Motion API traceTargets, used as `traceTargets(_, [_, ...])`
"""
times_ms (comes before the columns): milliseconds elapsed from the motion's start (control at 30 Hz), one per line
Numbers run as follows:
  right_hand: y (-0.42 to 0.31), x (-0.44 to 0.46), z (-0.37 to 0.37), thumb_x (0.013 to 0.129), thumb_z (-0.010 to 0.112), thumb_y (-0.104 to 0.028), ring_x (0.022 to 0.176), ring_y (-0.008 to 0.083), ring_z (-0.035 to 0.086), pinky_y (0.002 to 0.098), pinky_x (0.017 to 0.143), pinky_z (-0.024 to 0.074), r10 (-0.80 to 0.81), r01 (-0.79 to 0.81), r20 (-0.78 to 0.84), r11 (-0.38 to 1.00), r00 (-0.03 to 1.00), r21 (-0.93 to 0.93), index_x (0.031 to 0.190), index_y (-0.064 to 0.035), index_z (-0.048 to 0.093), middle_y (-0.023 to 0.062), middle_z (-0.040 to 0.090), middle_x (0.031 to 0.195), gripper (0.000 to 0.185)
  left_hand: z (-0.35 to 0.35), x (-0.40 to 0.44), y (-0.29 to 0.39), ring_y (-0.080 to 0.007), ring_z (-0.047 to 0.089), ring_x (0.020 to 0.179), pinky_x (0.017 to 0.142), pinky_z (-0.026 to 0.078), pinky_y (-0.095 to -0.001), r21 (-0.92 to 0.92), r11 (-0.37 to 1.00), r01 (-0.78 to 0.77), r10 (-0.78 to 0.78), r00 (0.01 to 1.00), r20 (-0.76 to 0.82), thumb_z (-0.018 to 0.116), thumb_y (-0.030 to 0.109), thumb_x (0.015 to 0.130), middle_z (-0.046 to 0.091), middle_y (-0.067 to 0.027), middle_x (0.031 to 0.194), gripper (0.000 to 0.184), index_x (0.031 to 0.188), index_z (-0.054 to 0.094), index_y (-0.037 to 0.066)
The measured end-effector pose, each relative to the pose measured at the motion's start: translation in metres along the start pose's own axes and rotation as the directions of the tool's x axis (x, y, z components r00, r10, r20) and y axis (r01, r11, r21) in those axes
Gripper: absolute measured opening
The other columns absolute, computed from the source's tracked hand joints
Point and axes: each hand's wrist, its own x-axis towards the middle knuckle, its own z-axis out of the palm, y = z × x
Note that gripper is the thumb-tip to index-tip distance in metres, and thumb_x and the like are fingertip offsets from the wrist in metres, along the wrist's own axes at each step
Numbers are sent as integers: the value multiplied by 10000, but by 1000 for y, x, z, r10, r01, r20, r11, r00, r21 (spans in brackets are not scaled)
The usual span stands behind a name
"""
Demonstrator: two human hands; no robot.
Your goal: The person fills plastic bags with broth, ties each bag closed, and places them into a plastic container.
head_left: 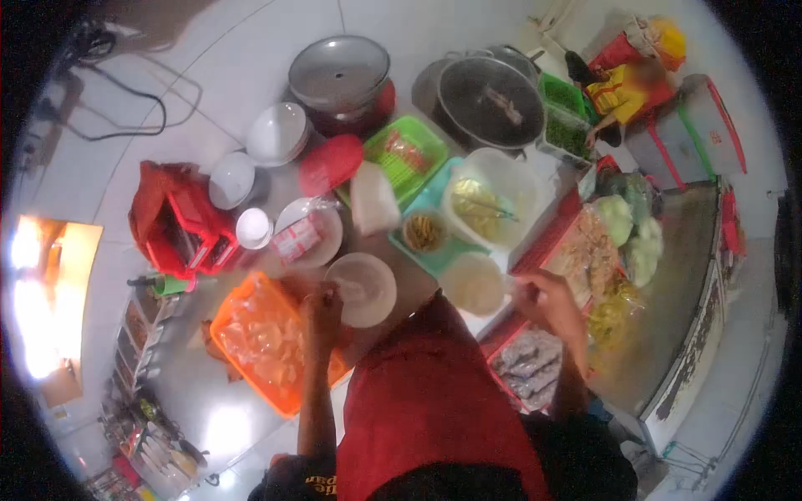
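My left hand [322,311] is at the left rim of a white bowl [376,296], its fingers bent together and blurred; what they hold, if anything, is hidden. A cloudy, pale content shows in that bowl. To the right, my right hand [545,299] is beside a round container of pale stuff [473,284], fingers curved near its right rim; whether they grip it is unclear. Left of my left hand lies an orange basket [224,313] with clear plastic bags. Above, a small bowl of brown food [424,231] stands on a teal tray [430,260].
A white tub [525,179] with yellowish contents, a green basket [436,142], a large dark pot [472,104] and a covered pan [338,71] stand ahead. Red baskets [180,217] are left. Another person [626,92] is at upper right near a grey box [697,134].
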Motion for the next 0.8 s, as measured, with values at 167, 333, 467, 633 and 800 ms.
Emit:
traceTargets(167, [-25, 40, -113, 696, 740, -17, 817, 131, 624, 263, 728, 492, 24, -51, 152, 983, 988, 176, 1007, -39, 660, 43, 667, 897, 321, -6, 9, 27, -319, 628, 696, 629, 481, -405, 7, 976, 217, -217, 975, 43, 582, 86, 812, 631, -177, 759, 183, 985, 601, 27])
traceTargets(333, [4, 130, -188, 731, 735, -48, 831, 125, 617, 261, 742, 488, -93, 64, 55, 916, 994, 396, 1031, -63, 643, 22, 658, 934, 314, 7, 5, 34, -285, 614, 716, 621, 475, -400, -73, 933, 353, -357, 933, -50, 591, 96, 825, 620, -159, 796, 162, 968, 584, 20])
traceTargets(467, [64, 237, -206, 754, 700, -52, 736, 94, 573, 241, 630, 479, 27, -56, 101, 953, 995, 298, 1026, -81, 603, 8, 614, 867, 290, 12, 9, 63, -200, 587, 704, 625, 476, -360, -143, 696, 704, -715, 698, -43, 586, 112, 856, 609, -114, 768, 136, 957, 558, 24])
traceTargets(633, [232, 381, -142, 705, 676, -47, 675, 123, 572, 286, 569, 490, 205, -232, 262, 970, 943, 76, 960, -70, 578, 35, 592, 840, 274, 38, -28, 45, -99, 525, 662, 611, 448, -259, -460, 538, 706, -814, 577, -67, 578, 151, 896, 581, -30, 738, 102, 903, 545, 54])
traceTargets(800, [343, 456, -50, 731, 686, -80, 938, 315, 618, 414, 825, 493, 31, 54, 112, 733, 993, -678, 1030, -17, 602, 170, 630, 999, 317, 47, -24, 73, -95, 513, 507, 457, 414, -237, -223, 815, 534, -579, 738, -348, 574, 146, 896, 610, -53, 708, 97, 877, 510, 76])
